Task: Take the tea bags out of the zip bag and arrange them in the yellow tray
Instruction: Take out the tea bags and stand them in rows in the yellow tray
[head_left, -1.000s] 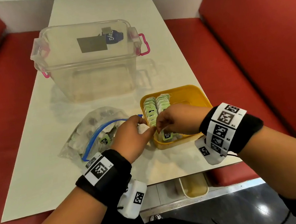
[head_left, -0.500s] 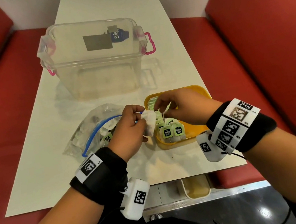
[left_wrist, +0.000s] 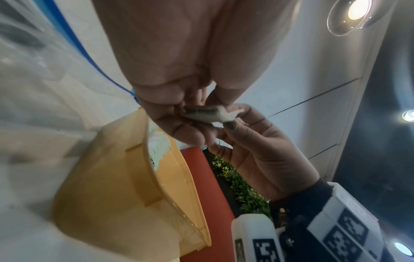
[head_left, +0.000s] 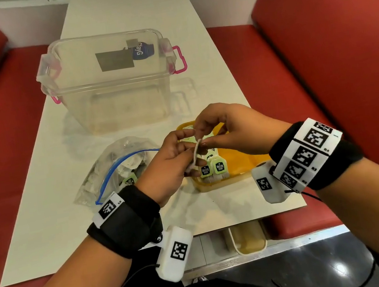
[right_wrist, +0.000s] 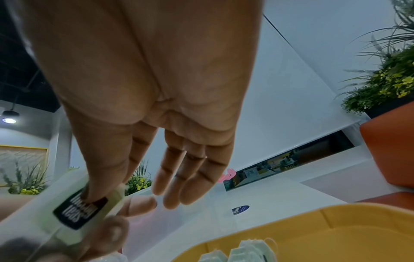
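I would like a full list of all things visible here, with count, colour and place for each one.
table: one, white, between the benches
benches: two, red, left and right of the table
storage box: one, clear with pink latches, far side of the table
zip bag: one, clear with blue seal, on the table left of the tray, tea bags inside
yellow tray: one, near table edge, holds rows of tea bags
held tea bag: one, white with green tag, above the tray
left hand: grips the held tea bag
right hand: pinches the same bag
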